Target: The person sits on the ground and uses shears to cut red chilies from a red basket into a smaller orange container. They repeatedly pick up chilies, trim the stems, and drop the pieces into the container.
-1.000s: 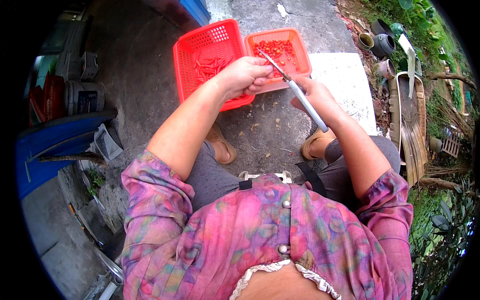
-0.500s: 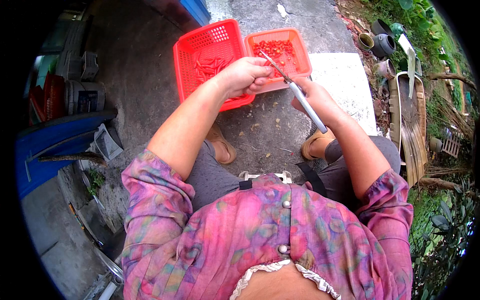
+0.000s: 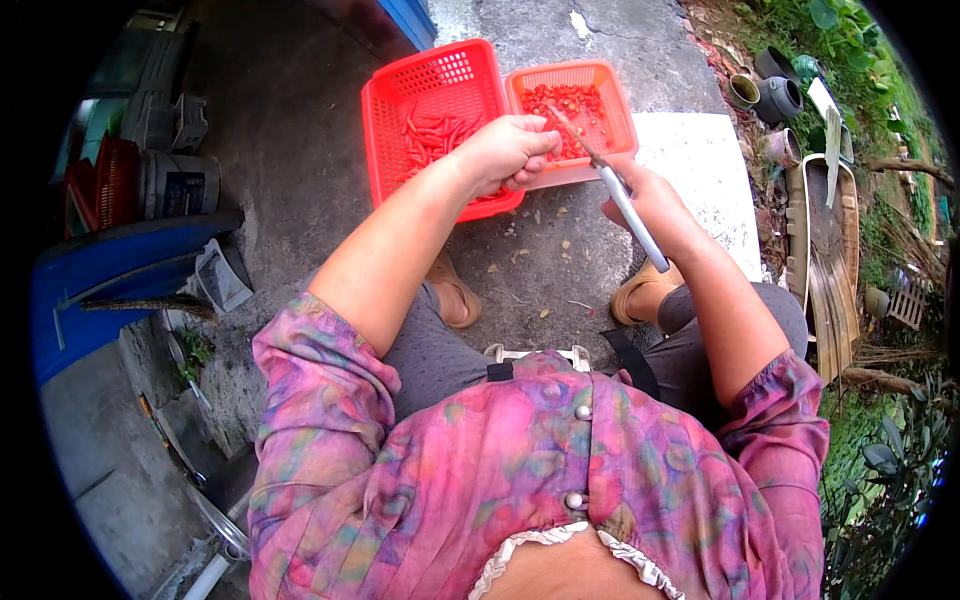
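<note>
My left hand [image 3: 514, 154] is closed in a pinch over the near side of the two baskets; whatever its fingertips hold is hidden. My right hand [image 3: 655, 203] grips a pair of scissors [image 3: 627, 210] with pale grey handles. The narrow blades point up and left, past the left fingertips, above the smaller basket. Whole red chili peppers [image 3: 432, 133] lie in the red plastic basket [image 3: 382, 135] on the left, partly behind my left forearm. Cut red chili pieces [image 3: 580, 101] cover the bottom of the smaller orange-red basket [image 3: 622, 112] on the right.
A white board [image 3: 695, 170] lies on the concrete right of the baskets. My sandalled feet [image 3: 456, 300] stand on either side. Pots [image 3: 778, 98] and a long trough [image 3: 826, 260] line the planted edge at right. A bucket [image 3: 180, 185] and blue panel [image 3: 130, 265] stand at left.
The whole view has shifted slightly, so the baskets and hands appear a little farther right. Both hands keep nearly the same pose, and the scissors stay in my right hand.
</note>
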A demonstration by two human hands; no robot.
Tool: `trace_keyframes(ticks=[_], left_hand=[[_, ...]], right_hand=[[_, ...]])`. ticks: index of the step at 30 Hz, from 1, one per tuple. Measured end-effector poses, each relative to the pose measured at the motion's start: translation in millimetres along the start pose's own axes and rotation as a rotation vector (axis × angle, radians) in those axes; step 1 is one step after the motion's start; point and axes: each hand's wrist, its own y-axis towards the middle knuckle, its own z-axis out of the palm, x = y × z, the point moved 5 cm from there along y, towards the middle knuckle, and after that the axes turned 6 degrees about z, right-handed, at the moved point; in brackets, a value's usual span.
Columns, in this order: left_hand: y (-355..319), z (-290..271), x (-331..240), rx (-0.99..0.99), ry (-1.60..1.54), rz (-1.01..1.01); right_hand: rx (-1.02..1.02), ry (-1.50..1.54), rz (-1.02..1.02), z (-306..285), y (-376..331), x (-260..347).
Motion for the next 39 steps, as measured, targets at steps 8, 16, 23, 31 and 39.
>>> trace_keyframes(ticks=[8, 16, 23, 31, 39], left_hand=[[0.7, 1.9, 2.4, 0.044, 0.019, -0.035], [5.0, -9.0, 3.7, -0.056, 0.040, 0.008], [4.4, -2.0, 1.1, -0.079, 0.118, 0.027], [4.1, -4.1, 0.7, -0.027, 0.174, 0.054], [5.4, -5.4, -7.3, -0.047, 0.260, 0.095]], right_hand=[[0.019, -0.058, -0.010, -0.4, -9.5, 15.3], [-0.020, -0.013, 0.088, -2.9, -2.3, 5.1], [-0.001, -0.018, -0.037, 3.2, 0.9, -2.3], [-0.024, -0.047, 0.016, -1.9, -1.5, 5.7], [-0.018, 0.076, -0.071, 1.1, 1.8, -0.5]])
